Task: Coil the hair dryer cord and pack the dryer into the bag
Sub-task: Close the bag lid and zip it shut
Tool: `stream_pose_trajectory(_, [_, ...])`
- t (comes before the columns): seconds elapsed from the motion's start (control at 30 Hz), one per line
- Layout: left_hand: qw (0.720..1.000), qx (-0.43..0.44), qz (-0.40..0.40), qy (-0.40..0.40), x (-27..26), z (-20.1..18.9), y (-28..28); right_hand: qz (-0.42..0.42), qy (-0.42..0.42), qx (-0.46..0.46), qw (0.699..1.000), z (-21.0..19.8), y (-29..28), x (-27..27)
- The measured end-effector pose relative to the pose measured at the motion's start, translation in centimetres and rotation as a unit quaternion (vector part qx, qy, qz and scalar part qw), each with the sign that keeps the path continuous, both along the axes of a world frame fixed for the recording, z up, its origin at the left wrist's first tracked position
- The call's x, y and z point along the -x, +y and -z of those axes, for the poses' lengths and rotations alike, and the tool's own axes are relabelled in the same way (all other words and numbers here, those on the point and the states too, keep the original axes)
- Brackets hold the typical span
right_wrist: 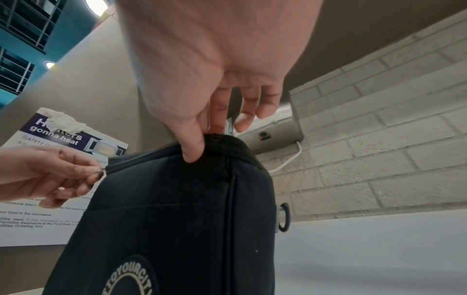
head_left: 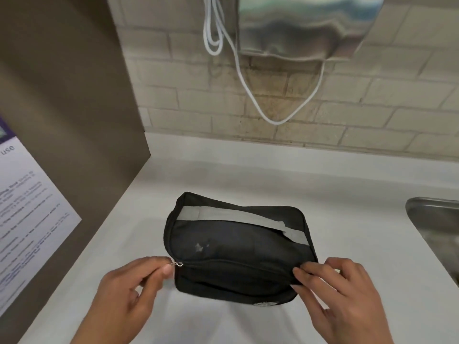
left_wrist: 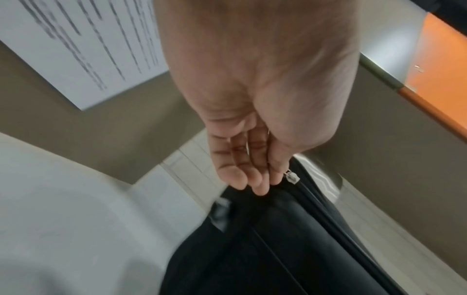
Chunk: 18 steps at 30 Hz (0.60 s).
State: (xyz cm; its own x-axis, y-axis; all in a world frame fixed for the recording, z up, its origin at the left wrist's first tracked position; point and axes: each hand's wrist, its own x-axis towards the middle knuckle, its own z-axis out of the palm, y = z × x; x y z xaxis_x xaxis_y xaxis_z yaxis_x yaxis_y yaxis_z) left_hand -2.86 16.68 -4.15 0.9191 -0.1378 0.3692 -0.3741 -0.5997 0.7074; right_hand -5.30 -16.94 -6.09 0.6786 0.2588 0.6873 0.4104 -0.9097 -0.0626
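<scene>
A black zip bag point(head_left: 238, 247) with a grey strap lies on the white counter point(head_left: 223, 175), its zipper run along the front edge. My left hand point(head_left: 139, 276) pinches the metal zipper pull point(head_left: 177, 264) at the bag's left corner; the same pull point(left_wrist: 291, 177) shows at my fingertips in the left wrist view. My right hand point(head_left: 332, 281) pinches the bag's right end by the fabric, thumb point(right_wrist: 193, 147) on the near side of the bag point(right_wrist: 177, 209). The hair dryer and its cord are out of sight.
A steel sink point(head_left: 437, 224) sits at the right edge. A brown panel with a printed notice point(head_left: 27, 214) stands on the left. On the brick wall hangs a metal dispenser point(head_left: 305, 26) with white cables point(head_left: 250, 95) looping below it.
</scene>
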Motion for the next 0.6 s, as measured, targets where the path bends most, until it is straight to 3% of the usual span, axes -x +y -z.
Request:
stream_pose_trajectory(0.23, [0.997,0.055,-0.036,0.031,-0.9,0.6,1.6,-0.008,0.051,-0.027,0.998,-1.7,1.8,0.4])
stream_pose_trajectory(0.47, [0.989,0.132,-0.008,0.068,-0.8,0.9,0.8,-0.108,-0.015,-0.084,0.990,-2.6,12.7,-0.1])
stream_pose_trajectory(0.6, [0.990,0.133,-0.010,0.053,-0.7,0.3,0.6,-0.097,-0.014,-0.037,0.995,-2.2,16.9,-2.2])
